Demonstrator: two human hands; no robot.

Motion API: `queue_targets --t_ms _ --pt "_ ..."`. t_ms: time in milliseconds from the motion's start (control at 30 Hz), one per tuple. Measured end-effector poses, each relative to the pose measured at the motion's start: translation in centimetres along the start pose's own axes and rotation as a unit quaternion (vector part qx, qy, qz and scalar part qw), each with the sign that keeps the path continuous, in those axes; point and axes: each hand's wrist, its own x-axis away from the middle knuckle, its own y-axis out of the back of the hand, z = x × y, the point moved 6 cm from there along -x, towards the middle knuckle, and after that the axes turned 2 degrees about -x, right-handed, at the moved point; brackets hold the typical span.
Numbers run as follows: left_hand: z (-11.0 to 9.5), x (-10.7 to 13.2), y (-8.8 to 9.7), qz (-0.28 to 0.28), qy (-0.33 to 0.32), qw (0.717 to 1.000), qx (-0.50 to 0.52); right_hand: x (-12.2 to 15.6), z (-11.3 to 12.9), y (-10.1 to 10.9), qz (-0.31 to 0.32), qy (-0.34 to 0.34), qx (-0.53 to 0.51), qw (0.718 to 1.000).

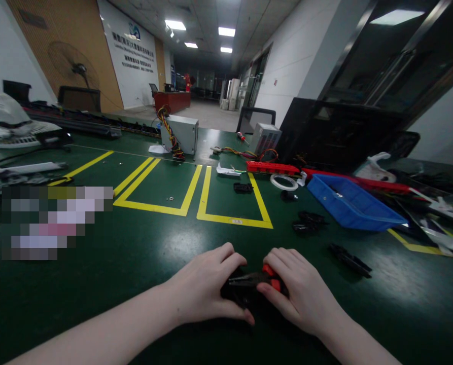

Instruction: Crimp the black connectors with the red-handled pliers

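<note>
In my right hand (304,289) is a pair of red-handled pliers (254,279), with the fingers wrapped round the grips and the dark metal jaws pointing left. My left hand (207,284) curls round a small black part (245,299) low over the table. The jaw tips lie at this part, between the left thumb and fingers. Whether they grip it, I cannot tell; much of the part is hidden by the hand and shadow. To the right lie similar-looking black pieces: a long one (350,259) and a cluster (309,222).
A blue bin (353,203) stands at the right, near a white ring (284,182) and a red strip (272,168). Two metal boxes with cables, one left (184,134) and one right (265,138), sit at the back. Yellow tape (234,220) marks the green table (142,284).
</note>
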Motion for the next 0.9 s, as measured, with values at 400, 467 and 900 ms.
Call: queue_targets --t_ms 400,467,900 --pt "0.9 -0.2 0.5 -0.023 0.027 0.997 0.063 -0.2 -0.5 0.5 -0.008 0.016 0.035 0.999" --pt "0.9 -0.3 0.5 -0.021 0.027 0.998 0.054 -0.2 -0.5 0.5 -0.006 0.021 0.031 0.999" --pt "0.3 -0.1 0.6 0.004 0.019 1.000 0.003 0.4 -1.6 0.3 -0.049 0.031 -0.030 0.998"
